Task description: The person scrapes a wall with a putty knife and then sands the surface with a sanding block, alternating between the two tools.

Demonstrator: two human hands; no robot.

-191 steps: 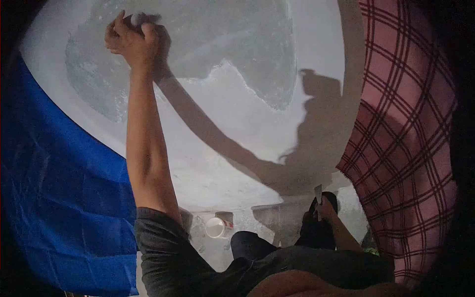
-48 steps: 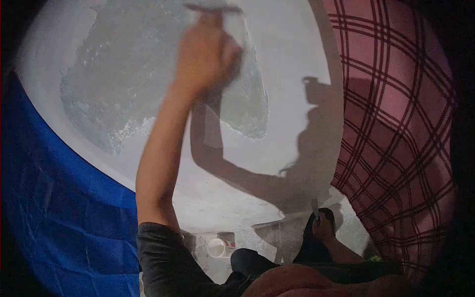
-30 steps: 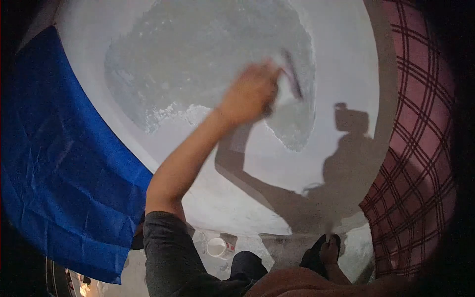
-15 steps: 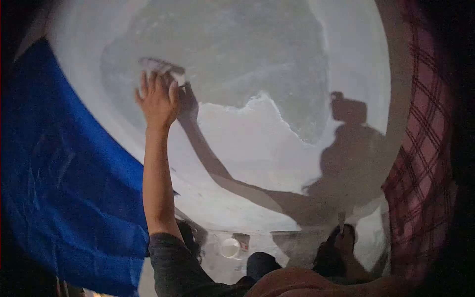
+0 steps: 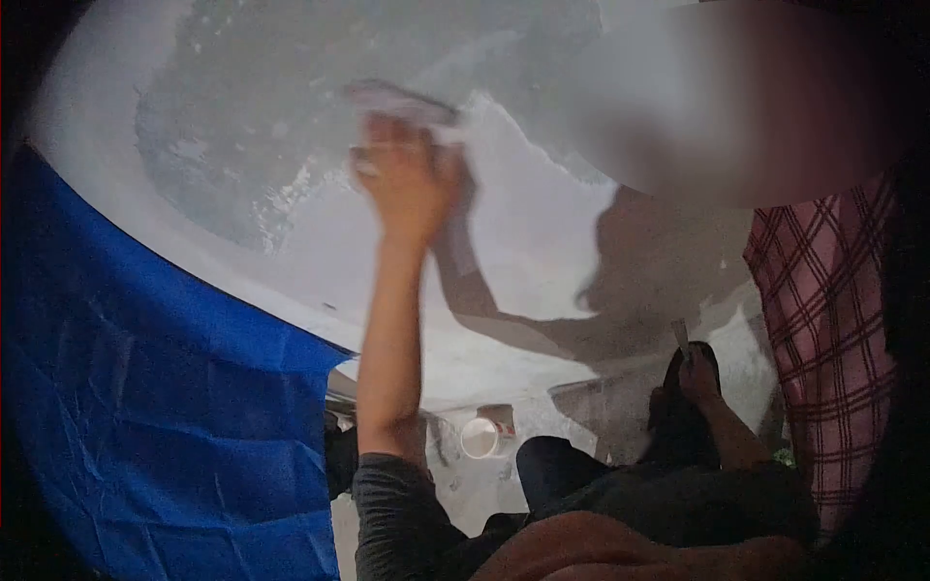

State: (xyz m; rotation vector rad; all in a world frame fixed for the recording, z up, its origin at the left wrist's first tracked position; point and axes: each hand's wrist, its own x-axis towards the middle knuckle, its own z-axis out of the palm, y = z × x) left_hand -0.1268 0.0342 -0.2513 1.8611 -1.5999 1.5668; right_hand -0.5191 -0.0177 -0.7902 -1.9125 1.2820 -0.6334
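My left hand (image 5: pixel 409 189), blurred by motion, reaches up over a large pale surface (image 5: pixel 523 232) and grips a flat, wide tool (image 5: pixel 402 102) pressed to it. Smooth white material covers the lower part, with a ragged edge against a grey area (image 5: pixel 291 87) above. Low at the right, my right hand (image 5: pixel 699 378) is closed on a narrow tool with a pale, flat blade (image 5: pixel 681 336) pointing up. Fingers of both hands are only partly visible.
A blue sheet (image 5: pixel 194 387) hangs along the left, and a pink checked cloth (image 5: pixel 833 339) at the right. On the floor stands a small white container (image 5: pixel 480 438). A blurred, rounded shape (image 5: pixel 697 97) covers the upper right. My shadow falls across the surface.
My left hand has moved right with the flat tool. White material now covers more of the lower left area. The view has shifted, and a blurred shape has appeared at the upper right.
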